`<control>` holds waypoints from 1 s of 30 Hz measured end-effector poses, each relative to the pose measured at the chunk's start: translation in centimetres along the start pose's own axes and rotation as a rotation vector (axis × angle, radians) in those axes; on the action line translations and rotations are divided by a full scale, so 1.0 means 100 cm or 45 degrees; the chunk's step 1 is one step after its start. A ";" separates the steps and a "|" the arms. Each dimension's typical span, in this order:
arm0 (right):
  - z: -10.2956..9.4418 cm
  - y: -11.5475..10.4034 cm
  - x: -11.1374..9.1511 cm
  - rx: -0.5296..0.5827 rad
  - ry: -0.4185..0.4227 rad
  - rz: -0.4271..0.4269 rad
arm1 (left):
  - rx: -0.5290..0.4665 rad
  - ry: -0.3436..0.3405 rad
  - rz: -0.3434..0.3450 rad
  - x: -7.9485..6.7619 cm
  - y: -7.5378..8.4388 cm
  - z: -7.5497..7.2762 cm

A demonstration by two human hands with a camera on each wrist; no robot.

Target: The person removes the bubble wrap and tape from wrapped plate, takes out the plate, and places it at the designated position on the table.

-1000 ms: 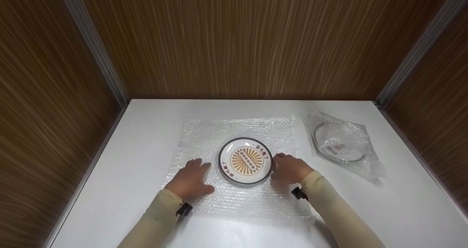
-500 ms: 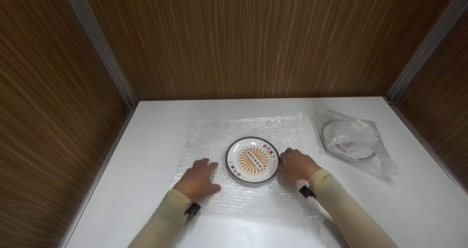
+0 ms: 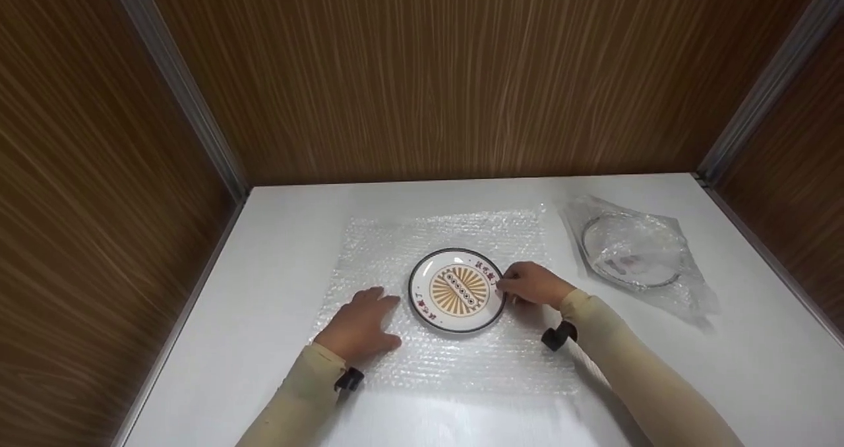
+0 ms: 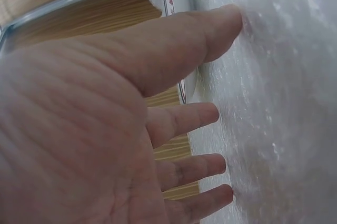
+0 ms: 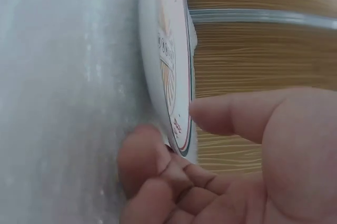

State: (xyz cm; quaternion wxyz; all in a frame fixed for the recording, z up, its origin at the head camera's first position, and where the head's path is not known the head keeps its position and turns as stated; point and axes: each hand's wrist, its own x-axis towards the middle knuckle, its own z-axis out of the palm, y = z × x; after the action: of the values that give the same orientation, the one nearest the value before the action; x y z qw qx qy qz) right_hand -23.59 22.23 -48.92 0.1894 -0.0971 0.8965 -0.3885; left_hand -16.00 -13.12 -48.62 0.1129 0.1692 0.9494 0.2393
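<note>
A white bench (image 3: pixel 198 355) spreads beneath the left grip (image 3: pixel 358 325) and right grip (image 3: pixel 537 283). Clear wrap (image 3: pixel 389 249) lies under both; a wrapped dish (image 3: pixel 633 249) sits apart, right of the right grip. Between the grips is a plate (image 3: pixel 458 290), its rim pinched between the right grip's thumb and curled fingers. The left grip, spread and holding nothing, touches the wrap. Good handling likely means a firm, level pinch, wrap kept flat.

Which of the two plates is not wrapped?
The sunburst-patterned plate, which the right hand grips; the other plate, farther right, is enclosed in clear plastic.
</note>
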 end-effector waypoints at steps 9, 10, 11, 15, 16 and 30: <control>0.004 -0.001 0.014 0.145 -0.086 0.067 | -0.007 0.042 -0.018 -0.004 -0.002 0.000; 0.004 -0.002 0.015 0.138 -0.087 0.067 | -0.005 0.045 -0.017 -0.004 -0.002 0.000; 0.003 -0.002 0.015 0.129 -0.085 0.068 | -0.002 0.046 -0.015 -0.003 -0.003 0.000; 0.000 -0.005 0.015 0.101 -0.084 0.051 | 0.003 0.040 -0.015 -0.001 -0.003 -0.002; -0.001 -0.005 0.015 0.104 -0.085 0.052 | 0.003 0.038 -0.016 -0.001 -0.002 -0.002; -0.033 0.019 -0.002 0.179 -0.009 -0.007 | -0.012 0.028 0.053 0.001 -0.001 0.002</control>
State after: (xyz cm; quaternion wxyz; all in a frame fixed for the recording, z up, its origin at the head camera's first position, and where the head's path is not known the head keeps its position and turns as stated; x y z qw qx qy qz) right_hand -24.85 25.75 -48.17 0.1979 -0.0876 0.8661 -0.4506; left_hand -16.04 -13.07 -48.90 0.0985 0.1856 0.9457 0.2479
